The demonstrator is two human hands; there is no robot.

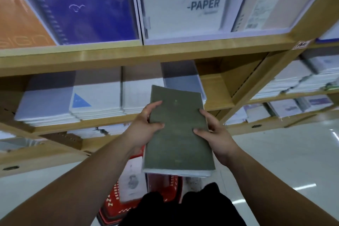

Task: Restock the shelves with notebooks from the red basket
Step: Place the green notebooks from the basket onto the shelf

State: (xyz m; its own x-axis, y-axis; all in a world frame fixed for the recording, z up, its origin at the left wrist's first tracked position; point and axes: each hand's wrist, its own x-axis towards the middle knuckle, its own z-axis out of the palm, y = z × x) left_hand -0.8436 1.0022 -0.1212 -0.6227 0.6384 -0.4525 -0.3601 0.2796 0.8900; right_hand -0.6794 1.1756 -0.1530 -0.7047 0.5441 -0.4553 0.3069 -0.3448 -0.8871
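Notebooks are what I'm shelving, and everything here sits around the wooden shelves (128,55) in front of me. The upper shelf carries big display pads, a blue spiral one (82,5) and a white one printed "Major -PAPER" (183,5). On the shelf just below lie flat white stacks (95,101), with a bare gap of wood (214,88) at their right end. Down by my legs, in front of the shelves, stands the red basket (165,183), with a white-covered notebook (131,180) showing inside.

Between basket and shelves I hold a small stack of grey-green notebooks (178,134), flat and level, its far end pointing at the white stacks. I judge it light to moderate in weight, the soft covers a bit slick and the books free to slide on each other, so the long side edges are the place to hold, squeezing inward to keep the stack square.

My left hand (145,128) is clamped on the left edge, thumb on the top cover. My right hand (212,130) is clamped on the right edge, thumb on top, fingers under. Both forearms reach forward, wrists roughly straight.
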